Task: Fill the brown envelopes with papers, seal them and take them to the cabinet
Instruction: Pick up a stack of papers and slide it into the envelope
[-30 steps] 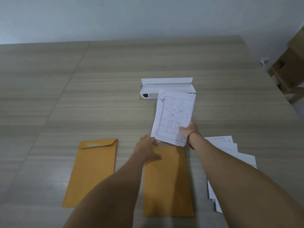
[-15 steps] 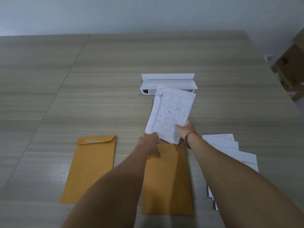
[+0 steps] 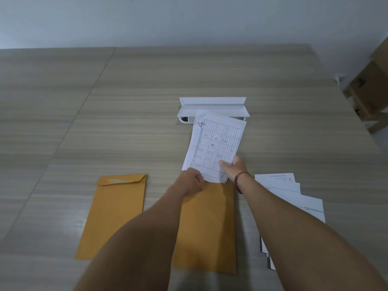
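A brown envelope [image 3: 212, 227] lies in front of me with its mouth facing away. My left hand [image 3: 192, 181] grips the top edge of that envelope at its mouth. My right hand [image 3: 233, 166] pinches a sheaf of white papers [image 3: 214, 143] printed with a grid; their lower edge sits at or just inside the envelope's mouth. A second brown envelope [image 3: 113, 213] lies flat to the left, flap folded over.
A fanned pile of white papers [image 3: 294, 194] lies on the wooden table [image 3: 105, 122] to the right of my right arm. A white plastic holder [image 3: 212, 106] stands behind the held papers. Cardboard boxes [image 3: 371, 85] stand off the table's right edge.
The held papers have come down and toward the envelope's mouth. My left hand has shifted from resting on the envelope to gripping its top edge.
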The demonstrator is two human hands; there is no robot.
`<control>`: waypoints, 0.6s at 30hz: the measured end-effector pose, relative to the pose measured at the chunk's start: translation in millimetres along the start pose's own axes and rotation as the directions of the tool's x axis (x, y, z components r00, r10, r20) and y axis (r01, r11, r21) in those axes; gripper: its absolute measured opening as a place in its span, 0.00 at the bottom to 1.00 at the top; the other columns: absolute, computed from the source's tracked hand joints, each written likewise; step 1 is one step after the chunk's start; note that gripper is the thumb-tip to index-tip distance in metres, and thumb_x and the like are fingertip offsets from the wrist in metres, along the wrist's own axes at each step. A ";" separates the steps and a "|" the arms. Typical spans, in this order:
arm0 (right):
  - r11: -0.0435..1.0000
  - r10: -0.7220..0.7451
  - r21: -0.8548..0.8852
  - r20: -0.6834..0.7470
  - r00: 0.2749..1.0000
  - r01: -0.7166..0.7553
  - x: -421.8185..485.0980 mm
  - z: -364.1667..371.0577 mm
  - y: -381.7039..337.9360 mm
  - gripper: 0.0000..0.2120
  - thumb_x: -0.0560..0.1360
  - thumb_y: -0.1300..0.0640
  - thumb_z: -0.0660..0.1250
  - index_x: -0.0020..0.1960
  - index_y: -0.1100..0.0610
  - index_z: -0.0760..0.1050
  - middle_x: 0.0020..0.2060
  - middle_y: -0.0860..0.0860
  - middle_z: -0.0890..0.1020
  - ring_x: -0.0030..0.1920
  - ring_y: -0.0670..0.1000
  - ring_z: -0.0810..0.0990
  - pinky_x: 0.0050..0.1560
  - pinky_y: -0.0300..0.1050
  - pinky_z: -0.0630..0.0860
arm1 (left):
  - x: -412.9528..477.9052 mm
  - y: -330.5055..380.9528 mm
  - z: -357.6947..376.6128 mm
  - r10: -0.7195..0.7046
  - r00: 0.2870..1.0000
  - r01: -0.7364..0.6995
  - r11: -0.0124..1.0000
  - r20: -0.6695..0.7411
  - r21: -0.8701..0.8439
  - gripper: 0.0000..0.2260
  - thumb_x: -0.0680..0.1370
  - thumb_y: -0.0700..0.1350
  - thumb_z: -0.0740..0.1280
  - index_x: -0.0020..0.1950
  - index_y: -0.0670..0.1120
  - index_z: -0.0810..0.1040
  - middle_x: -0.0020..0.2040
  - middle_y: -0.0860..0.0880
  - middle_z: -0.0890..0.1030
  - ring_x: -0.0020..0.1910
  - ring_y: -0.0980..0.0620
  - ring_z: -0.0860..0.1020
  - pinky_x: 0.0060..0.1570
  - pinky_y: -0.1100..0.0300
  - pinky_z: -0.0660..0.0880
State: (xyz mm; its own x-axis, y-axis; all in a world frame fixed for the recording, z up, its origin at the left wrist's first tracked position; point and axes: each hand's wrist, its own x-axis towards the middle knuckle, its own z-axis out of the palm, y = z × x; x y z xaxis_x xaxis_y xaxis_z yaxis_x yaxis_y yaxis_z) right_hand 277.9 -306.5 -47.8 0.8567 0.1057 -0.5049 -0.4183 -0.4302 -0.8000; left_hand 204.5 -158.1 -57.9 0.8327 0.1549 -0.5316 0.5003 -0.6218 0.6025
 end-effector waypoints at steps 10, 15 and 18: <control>0.993 -0.037 -0.115 0.016 0.999 0.038 -4.4 -5.5 3.7 0.19 0.78 0.55 0.64 0.68 0.55 0.70 0.64 0.51 0.77 0.62 0.54 0.76 0.64 0.55 0.73 | -2.2 0.3 3.7 -0.043 0.995 0.041 0.999 -0.087 -0.024 0.08 0.73 0.46 0.70 0.34 0.55 0.76 0.41 0.54 0.77 0.43 0.50 0.77 0.51 0.52 0.78; 0.982 -0.030 -0.185 0.021 0.999 0.034 -0.5 -6.8 4.6 0.22 0.76 0.51 0.64 0.68 0.54 0.70 0.64 0.51 0.77 0.63 0.56 0.75 0.65 0.59 0.72 | -5.1 4.4 2.2 -0.005 0.995 0.013 0.996 -0.102 0.083 0.05 0.75 0.47 0.68 0.39 0.52 0.77 0.41 0.55 0.77 0.50 0.50 0.79 0.52 0.58 0.75; 0.978 -0.018 -0.206 0.019 1.000 0.021 2.3 -8.7 4.5 0.20 0.76 0.51 0.64 0.67 0.53 0.71 0.62 0.50 0.78 0.61 0.56 0.76 0.64 0.59 0.73 | -6.0 9.4 -2.2 0.043 0.992 -0.023 0.986 -0.120 0.164 0.02 0.75 0.46 0.67 0.44 0.50 0.79 0.48 0.53 0.80 0.52 0.52 0.78 0.59 0.58 0.72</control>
State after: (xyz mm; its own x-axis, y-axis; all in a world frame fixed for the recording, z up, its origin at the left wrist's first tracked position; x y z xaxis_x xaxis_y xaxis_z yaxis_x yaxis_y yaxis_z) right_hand 280.6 -316.0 -49.8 0.8582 0.1301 -0.4965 -0.3287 -0.6036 -0.7264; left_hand 204.8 -163.2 -47.7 0.8758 0.2189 -0.4302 0.4354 -0.7428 0.5085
